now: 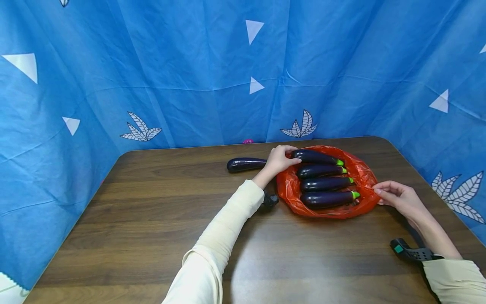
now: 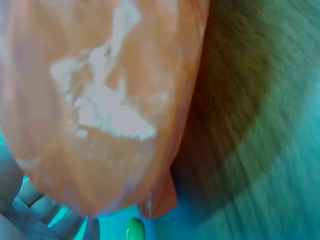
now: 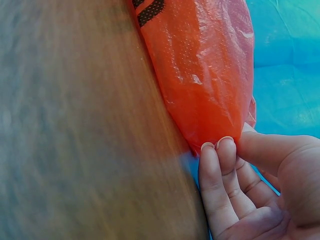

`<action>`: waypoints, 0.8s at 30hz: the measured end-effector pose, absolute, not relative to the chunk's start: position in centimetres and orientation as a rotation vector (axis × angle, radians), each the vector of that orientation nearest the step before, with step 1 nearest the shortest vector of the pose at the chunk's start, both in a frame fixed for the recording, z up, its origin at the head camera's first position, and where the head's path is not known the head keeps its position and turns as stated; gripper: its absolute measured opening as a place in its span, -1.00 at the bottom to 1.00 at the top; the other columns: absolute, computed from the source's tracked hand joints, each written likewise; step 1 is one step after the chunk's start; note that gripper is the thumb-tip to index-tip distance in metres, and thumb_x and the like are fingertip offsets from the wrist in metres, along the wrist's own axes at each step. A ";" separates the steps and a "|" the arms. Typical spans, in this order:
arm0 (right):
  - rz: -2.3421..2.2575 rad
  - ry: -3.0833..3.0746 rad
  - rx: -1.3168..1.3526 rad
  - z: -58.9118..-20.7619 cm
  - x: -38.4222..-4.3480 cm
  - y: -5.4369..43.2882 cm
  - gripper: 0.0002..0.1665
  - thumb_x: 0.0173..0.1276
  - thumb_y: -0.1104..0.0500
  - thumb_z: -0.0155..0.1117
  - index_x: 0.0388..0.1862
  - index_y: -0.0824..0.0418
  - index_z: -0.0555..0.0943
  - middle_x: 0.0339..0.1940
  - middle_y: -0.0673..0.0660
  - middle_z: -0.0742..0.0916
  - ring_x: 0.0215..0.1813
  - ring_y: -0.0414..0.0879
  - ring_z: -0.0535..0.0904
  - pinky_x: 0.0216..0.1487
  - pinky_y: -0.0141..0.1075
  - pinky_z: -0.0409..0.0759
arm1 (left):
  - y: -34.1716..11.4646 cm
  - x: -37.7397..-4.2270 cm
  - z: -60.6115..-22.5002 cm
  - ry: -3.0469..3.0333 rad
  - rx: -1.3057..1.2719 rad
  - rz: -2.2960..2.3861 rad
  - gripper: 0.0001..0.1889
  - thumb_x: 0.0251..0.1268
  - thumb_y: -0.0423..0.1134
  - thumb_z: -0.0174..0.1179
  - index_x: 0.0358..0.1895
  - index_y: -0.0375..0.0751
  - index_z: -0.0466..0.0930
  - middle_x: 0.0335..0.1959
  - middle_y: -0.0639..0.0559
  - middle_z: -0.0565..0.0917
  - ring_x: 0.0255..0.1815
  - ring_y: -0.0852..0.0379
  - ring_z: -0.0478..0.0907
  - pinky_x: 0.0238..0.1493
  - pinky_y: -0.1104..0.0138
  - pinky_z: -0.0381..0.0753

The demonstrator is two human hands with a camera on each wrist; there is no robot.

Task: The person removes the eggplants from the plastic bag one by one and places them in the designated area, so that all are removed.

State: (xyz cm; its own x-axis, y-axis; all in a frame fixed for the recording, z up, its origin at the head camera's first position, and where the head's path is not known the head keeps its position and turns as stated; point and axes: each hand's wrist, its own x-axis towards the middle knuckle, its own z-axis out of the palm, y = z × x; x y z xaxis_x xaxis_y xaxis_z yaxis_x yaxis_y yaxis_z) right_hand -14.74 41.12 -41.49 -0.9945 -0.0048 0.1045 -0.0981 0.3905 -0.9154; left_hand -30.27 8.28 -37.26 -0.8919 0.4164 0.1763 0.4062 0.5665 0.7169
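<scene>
A red plastic bag [image 1: 366, 169] lies spread open on the table, with several dark purple eggplants side by side inside, green stem ends to the right. My left hand [image 1: 281, 159] grips the blunt left end of the farthest eggplant [image 1: 317, 156] at the bag's far left rim. My right hand [image 1: 402, 198] pinches the bag's right edge between thumb and fingertips. In the right wrist view those fingers [image 3: 210, 167] close on the red plastic. The left wrist view is mostly filled by the bag's side [image 2: 100, 150], and part of my left hand [image 2: 45, 215] appears below it.
Another eggplant [image 1: 246, 164] lies on the wooden table [image 1: 152, 228] left of the bag, its right end hidden behind my left hand. A blue patterned cloth [image 1: 190, 76] hangs behind the table and along its sides. Black camera straps are on both wrists.
</scene>
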 end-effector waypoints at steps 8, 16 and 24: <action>1.709 -2.526 0.117 -41.5 -14.8 41.1 -0.89 0.40 0.28 0.11 -0.17 0.23 0.59 -0.33 -0.15 0.67 -0.37 -0.25 0.60 -0.36 -0.45 0.57 | 6.7 -30.1 -36.7 2.741 0.710 1.360 -0.59 0.11 -0.17 0.36 0.05 -0.22 0.62 -0.07 -0.03 0.65 -0.08 0.13 0.55 -0.04 0.43 0.45; 1.696 -2.536 0.109 -41.5 -14.6 41.1 -0.88 0.41 0.27 0.11 -0.16 0.25 0.57 -0.32 -0.18 0.66 -0.37 -0.27 0.60 -0.35 -0.46 0.57 | 5.0 -29.7 -36.3 2.616 0.687 1.531 -0.59 0.09 -0.21 0.37 0.03 -0.28 0.61 -0.13 -0.06 0.67 -0.20 0.17 0.60 -0.19 0.48 0.51; 1.690 -2.540 0.110 -41.5 -14.7 41.0 -0.88 0.41 0.27 0.11 -0.16 0.24 0.57 -0.32 -0.18 0.66 -0.36 -0.27 0.60 -0.35 -0.48 0.56 | 2.8 -29.1 -35.5 2.539 0.650 1.613 -0.59 0.13 -0.22 0.35 0.06 -0.26 0.59 -0.11 -0.08 0.65 -0.18 0.13 0.59 -0.17 0.42 0.53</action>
State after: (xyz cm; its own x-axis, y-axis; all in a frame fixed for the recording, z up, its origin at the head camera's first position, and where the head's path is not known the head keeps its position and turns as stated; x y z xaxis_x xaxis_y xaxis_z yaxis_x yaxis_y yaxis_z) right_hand -14.69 41.03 -41.49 -0.9934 -0.0107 0.1141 -0.1094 0.3857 -0.9161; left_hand -29.12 2.77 -35.46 -0.9087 0.3821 0.1682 0.3146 0.3620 0.8775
